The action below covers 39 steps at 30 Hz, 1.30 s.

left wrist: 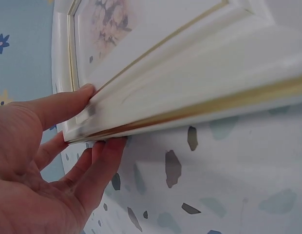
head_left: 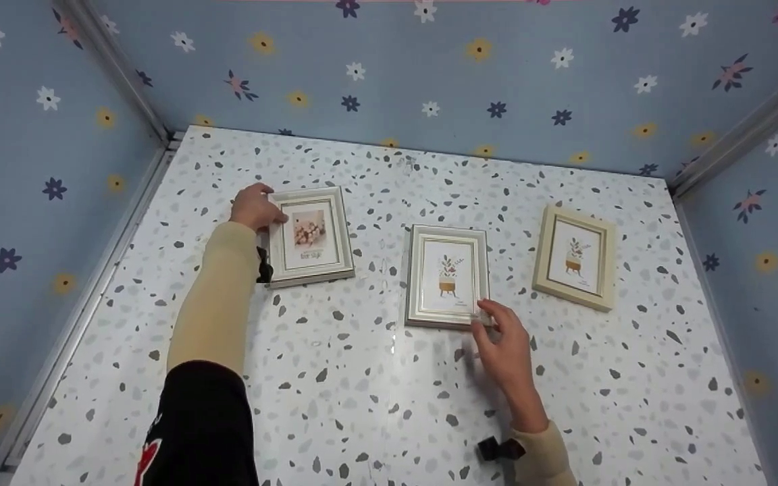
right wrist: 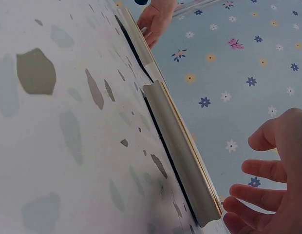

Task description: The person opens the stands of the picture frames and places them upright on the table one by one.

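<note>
My left hand (head_left: 254,208) is at the upper left edge of a white picture frame (head_left: 311,233) with a flower photo. In the left wrist view its thumb (left wrist: 68,105) lies on the frame's face, and the other fingers curl under the outer edge, pinching it. A second silvery-white picture frame (head_left: 448,277), with a potted-plant print, lies flat in the middle. By its lower right corner is my right hand (head_left: 507,351), thumb and fingers spread. The right wrist view has those fingers (right wrist: 260,170) loosely bent, with a gap between them and the middle frame's side (right wrist: 178,151).
A cream picture frame (head_left: 575,256) with a similar plant print lies at the right, slightly turned. All three frames are on a white speckled table (head_left: 335,405). Blue flowered panels (head_left: 396,81) stand along the back and both sides, with metal strips (head_left: 125,74) at the corners.
</note>
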Each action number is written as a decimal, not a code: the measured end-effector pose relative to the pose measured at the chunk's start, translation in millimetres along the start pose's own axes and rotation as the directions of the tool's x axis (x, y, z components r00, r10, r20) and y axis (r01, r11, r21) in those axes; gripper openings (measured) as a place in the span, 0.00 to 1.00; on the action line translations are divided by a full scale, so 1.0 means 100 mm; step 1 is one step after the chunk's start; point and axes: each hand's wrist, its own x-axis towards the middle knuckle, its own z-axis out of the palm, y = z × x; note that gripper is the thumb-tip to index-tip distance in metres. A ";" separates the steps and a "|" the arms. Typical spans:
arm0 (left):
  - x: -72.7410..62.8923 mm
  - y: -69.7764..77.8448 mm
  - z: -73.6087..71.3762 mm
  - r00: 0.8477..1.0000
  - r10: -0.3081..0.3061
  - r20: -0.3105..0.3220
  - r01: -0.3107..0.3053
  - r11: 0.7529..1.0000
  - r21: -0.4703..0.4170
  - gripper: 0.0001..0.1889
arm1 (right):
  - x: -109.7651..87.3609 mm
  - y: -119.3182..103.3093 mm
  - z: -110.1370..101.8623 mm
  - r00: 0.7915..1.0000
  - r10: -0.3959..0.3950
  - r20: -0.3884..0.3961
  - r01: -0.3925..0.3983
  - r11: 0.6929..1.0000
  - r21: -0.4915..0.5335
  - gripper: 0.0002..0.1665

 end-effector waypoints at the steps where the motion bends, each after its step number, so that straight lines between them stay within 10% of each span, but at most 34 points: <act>1: 0.00 0.00 0.00 1.000 -0.011 -0.001 0.011 1.000 -0.025 0.37 | 0.01 0.01 -0.01 1.000 0.007 0.000 -0.007 1.000 -0.002 0.19; 24: -0.03 -0.12 -0.10 0.998 -0.054 0.024 0.058 0.975 -0.216 0.32 | 0.01 0.17 -0.24 0.995 0.097 -0.038 -0.097 0.995 -0.020 0.21; 39: -0.15 -0.11 -0.14 0.996 0.064 -0.056 -0.077 0.958 -0.276 0.28 | -0.01 0.26 -0.39 0.993 0.099 -0.069 -0.102 0.994 -0.036 0.20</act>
